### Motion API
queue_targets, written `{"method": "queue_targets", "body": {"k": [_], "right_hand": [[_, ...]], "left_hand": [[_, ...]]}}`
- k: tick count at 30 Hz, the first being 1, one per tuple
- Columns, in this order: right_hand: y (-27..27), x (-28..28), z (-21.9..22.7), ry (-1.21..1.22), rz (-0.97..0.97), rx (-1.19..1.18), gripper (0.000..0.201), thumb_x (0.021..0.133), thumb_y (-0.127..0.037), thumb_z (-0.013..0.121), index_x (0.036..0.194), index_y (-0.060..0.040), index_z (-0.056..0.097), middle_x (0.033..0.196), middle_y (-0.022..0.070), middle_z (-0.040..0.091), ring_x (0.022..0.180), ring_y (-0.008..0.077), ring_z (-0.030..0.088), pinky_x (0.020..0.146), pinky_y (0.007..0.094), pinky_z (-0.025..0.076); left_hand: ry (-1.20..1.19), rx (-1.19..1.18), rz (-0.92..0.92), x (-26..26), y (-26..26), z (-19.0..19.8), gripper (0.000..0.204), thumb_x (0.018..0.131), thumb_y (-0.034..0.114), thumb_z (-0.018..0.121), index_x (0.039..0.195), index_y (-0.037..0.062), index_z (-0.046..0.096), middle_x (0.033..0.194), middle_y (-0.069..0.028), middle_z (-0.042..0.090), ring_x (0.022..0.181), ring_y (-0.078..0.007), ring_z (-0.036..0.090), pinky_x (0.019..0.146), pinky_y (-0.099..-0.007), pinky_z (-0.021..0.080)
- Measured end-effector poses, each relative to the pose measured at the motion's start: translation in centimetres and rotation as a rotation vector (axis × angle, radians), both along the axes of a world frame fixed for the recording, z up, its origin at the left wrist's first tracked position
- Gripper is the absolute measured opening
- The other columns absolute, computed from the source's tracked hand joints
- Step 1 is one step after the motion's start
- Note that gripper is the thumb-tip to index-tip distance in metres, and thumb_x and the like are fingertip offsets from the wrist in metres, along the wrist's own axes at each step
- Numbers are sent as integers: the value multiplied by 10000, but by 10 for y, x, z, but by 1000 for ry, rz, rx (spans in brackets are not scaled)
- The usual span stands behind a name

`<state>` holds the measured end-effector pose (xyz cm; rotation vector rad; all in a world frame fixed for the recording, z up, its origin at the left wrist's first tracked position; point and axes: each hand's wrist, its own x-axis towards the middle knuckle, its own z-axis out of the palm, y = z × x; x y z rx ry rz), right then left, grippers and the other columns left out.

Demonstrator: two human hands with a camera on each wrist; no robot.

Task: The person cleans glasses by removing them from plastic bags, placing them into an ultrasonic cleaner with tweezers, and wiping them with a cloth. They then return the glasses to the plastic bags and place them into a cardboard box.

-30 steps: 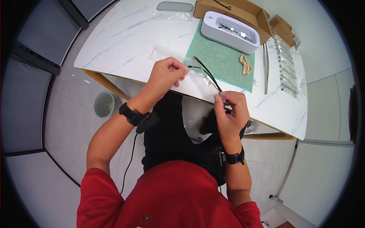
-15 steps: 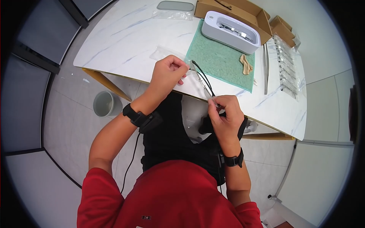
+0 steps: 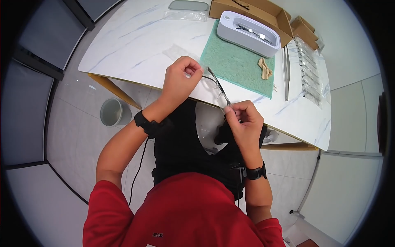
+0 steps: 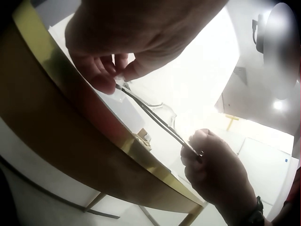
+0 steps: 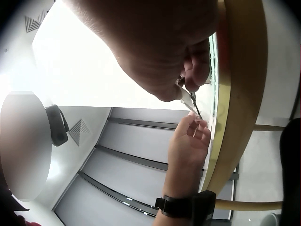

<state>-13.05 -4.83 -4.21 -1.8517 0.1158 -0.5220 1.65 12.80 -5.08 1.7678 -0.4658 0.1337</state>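
Note:
A pair of clear-lensed eyeglasses [image 3: 220, 87] with dark temples is held between both hands, close over the table's front edge. My right hand [image 3: 245, 121] pinches its near end between thumb and fingers. At the far end, the thumb and fingertips of my left hand [image 3: 181, 81] pinch the eyeglasses, with a small clear piece showing at the fingertips. The left wrist view has the two temples [image 4: 155, 117] running side by side from one hand to the other, a clear lens beside them. Fingers partly hide both ends.
A white cleaner tub [image 3: 247, 41] with glasses inside stands on a green towel [image 3: 234, 68], beside a tan cloth [image 3: 265, 69]. Behind is an open cardboard box [image 3: 284, 18]. Metal tweezers [image 3: 286, 78] and several bagged items [image 3: 310, 74] lie right. A bin [image 3: 112, 113] stands on the floor.
My right hand has shifted left with the eyeglasses, which have turned so that the temples look different in outline. The left hand has stayed near the same spot at the far end.

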Motion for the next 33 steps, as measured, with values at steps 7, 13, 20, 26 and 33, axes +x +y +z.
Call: {"method": "queue_targets", "body": {"k": [7, 13, 20, 26, 33], "right_hand": [[9, 0, 16, -155, 36, -416, 167, 807, -17, 774, 849, -45, 614, 781, 68, 613, 566, 165, 622, 506, 283, 491], [7, 0, 15, -167, 62, -555, 156, 803, -20, 771, 844, -48, 623, 771, 64, 603, 556, 174, 606, 512, 299, 488], [4, 0, 10, 86, 67, -56, 119, 858, -51, 759, 859, -25, 643, 690, 4, 633, 585, 55, 569, 554, 214, 456], [1, -2, 12, 228, 92, 164, 114, 888, -67, 745, 851, -19, 649, 681, -14, 646, 609, 18, 561, 572, 189, 457], [7, -4, 9, 72, 36, -171, 137, 840, -60, 772, 825, -27, 640, 678, 19, 602, 579, 59, 547, 540, 215, 445]], "left_hand": [[-138, 69, 34, -4, -1, 6, 73, 852, 55, 716, 879, 8, 666, 849, -12, 657, 764, -82, 586, 628, -227, 479], [-126, 55, 44, 1, 0, 0, 75, 853, 58, 715, 886, 8, 670, 860, -21, 669, 759, -82, 592, 635, -226, 474], [-159, 83, 2, -4, 1, 7, 62, 872, 48, 690, 911, 7, 663, 876, -36, 658, 760, -104, 610, 612, -233, 477], [-198, 106, -13, -9, 1, 10, 65, 882, 51, 674, 921, 5, 650, 882, -53, 649, 763, -131, 632, 609, -251, 491], [-213, 180, -29, 2, -1, 8, 83, 857, 40, 671, 924, -9, 673, 832, -69, 678, 722, -128, 627, 665, -254, 511]]}}
